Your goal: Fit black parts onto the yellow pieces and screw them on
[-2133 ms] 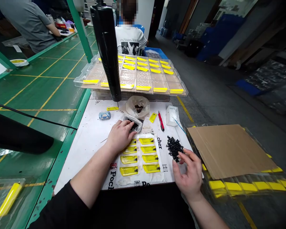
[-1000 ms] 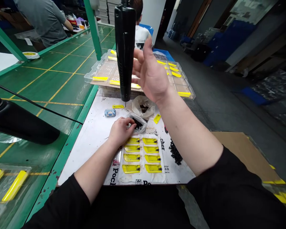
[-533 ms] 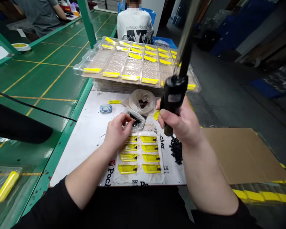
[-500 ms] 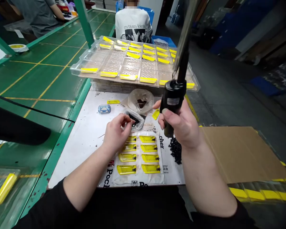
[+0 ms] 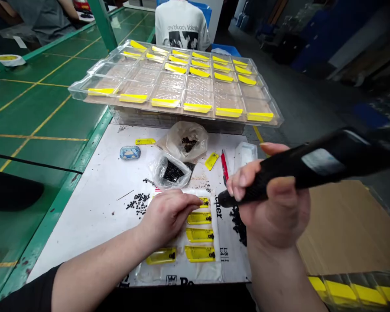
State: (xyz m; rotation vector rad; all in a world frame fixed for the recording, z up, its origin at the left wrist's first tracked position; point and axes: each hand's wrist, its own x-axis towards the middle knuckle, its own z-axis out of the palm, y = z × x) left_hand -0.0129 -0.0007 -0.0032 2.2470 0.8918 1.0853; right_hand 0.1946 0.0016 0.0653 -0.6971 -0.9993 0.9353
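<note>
My right hand [image 5: 276,212] grips a black electric screwdriver [image 5: 321,164], tilted so its narrow end points left toward the yellow pieces. My left hand [image 5: 169,216] is closed in a pinch at the top of the right column; what the fingertips hold, if anything, is too small to make out. Flat yellow pieces [image 5: 198,235] with small black parts at their right ends lie in two columns on a white pad [image 5: 208,272]. My left hand and wrist hide much of the left column. Above them lies an open plastic bag [image 5: 156,169] of tiny black pieces.
Behind stands a clear compartment tray [image 5: 79,90] with yellow pieces. A second bag [image 5: 199,145], a blue tin [image 5: 130,152], a red pen [image 5: 224,167] and loose black bits [image 5: 139,203] lie around. Cardboard [image 5: 347,225] is at right; a person [image 5: 182,26] sits beyond.
My left hand has moved from the bag of black pieces down and right to the top yellow piece. My right hand has swung the screwdriver from upright to nearly level.
</note>
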